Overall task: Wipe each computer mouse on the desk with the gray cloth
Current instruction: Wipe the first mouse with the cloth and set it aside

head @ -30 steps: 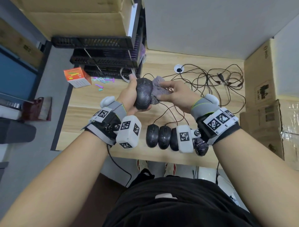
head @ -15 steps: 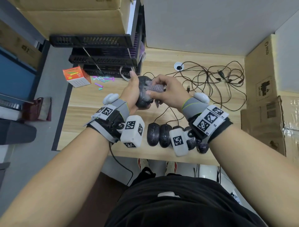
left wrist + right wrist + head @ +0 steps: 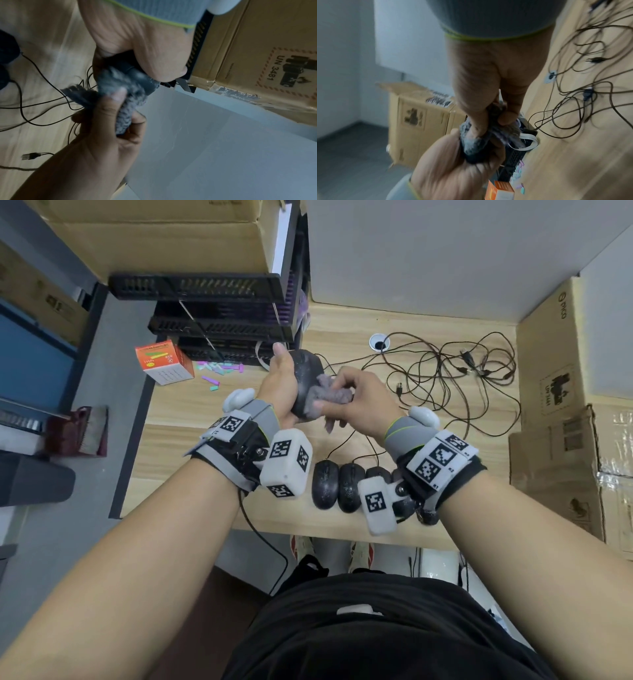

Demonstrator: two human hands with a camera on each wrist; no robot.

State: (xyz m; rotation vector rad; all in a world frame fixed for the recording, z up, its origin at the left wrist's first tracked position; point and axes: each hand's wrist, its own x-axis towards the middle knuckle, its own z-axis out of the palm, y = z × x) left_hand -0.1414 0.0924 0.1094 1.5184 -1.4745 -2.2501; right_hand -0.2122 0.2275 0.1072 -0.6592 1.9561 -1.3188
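My left hand [image 3: 281, 385] grips a black computer mouse [image 3: 306, 371] lifted above the wooden desk [image 3: 205, 446]. My right hand [image 3: 356, 402] holds the bunched gray cloth [image 3: 329, 398] and presses it against the near half of that mouse. The left wrist view shows the mouse [image 3: 137, 75] under the cloth [image 3: 123, 102], gripped from above by the left hand [image 3: 145, 51]. In the right wrist view the cloth [image 3: 471, 138] is pinched between thumb and fingers. Several more black mice [image 3: 337, 484] lie in a row near the front edge, partly hidden by my right wrist.
Tangled black cables [image 3: 452, 378] cover the desk's far right. Stacked black trays [image 3: 219, 320] and an orange box [image 3: 164, 366] sit at the far left, with small coloured bits [image 3: 219, 371] beside them. Cardboard boxes [image 3: 561, 364] line the right side.
The right hand has dragged the cloth from the far end of the mouse down toward its near end. Both hands have drifted slightly closer to me.
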